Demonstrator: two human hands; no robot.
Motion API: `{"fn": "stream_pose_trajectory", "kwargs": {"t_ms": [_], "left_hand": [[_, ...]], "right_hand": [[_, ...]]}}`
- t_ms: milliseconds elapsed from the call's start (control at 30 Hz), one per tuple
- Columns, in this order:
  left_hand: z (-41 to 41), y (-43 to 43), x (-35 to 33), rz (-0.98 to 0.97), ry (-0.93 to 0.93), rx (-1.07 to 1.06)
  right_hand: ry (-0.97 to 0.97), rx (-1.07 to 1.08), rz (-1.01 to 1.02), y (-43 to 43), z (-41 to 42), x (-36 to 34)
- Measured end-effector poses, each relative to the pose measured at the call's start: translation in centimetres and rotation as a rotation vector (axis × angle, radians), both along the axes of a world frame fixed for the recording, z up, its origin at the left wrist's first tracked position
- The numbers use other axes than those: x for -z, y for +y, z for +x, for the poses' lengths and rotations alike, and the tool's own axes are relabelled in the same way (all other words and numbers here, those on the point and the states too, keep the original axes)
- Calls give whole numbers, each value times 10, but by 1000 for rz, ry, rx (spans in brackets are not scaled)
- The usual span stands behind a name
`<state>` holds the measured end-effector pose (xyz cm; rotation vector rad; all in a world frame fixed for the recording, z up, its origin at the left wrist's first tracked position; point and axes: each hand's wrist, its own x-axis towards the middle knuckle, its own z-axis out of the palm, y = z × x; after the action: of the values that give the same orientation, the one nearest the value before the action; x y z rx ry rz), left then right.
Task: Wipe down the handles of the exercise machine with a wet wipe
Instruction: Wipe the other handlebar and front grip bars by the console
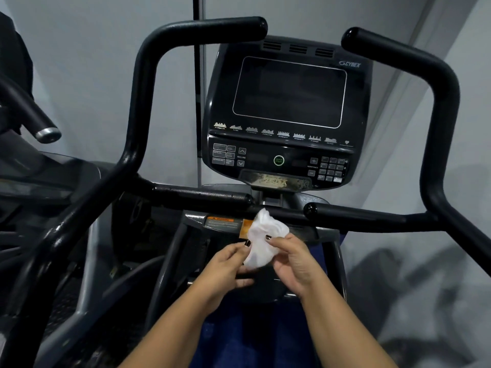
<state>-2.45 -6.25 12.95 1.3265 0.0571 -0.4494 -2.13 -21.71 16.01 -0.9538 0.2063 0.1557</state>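
Observation:
A crumpled white wet wipe (261, 236) is held between both hands in front of the machine, below the console. My left hand (225, 266) pinches its left edge with thumb and fingers. My right hand (295, 261) grips its right side. The tall black left handle (138, 83) curves up and over to the left of the console. The tall black right handle (441, 107) mirrors it on the right. Two short horizontal black grips, left (202, 195) and right (356, 212), run just above the wipe. Neither hand touches any handle.
The dark console (287, 107) with a blank screen and buttons stands in the middle. An orange warning label (220, 221) sits under the short grips. Another machine's handle (34, 115) juts in at the far left. Grey walls lie behind.

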Motion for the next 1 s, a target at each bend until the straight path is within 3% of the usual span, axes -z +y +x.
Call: {"fn": "stream_pose_trajectory", "kwargs": {"t_ms": [167, 333, 533, 633, 767, 1000], "left_hand": [[-3, 4, -2, -51, -48, -136], [-5, 20, -3, 59, -239, -263], [-16, 30, -1, 284, -411, -408], [-21, 24, -6, 0, -223, -382], [-24, 20, -9, -376, 31, -306], [-23, 43, -12, -545, -88, -370]], "right_hand": [[-134, -16, -66, 8, -11, -17], [-218, 168, -516, 8, -9, -20], [-308, 238, -799, 20, -6, -28], [-414, 113, -873, 34, -12, -38], [-521, -281, -929, 56, -28, -43], [-496, -489, -1006, 74, -31, -32]]}}
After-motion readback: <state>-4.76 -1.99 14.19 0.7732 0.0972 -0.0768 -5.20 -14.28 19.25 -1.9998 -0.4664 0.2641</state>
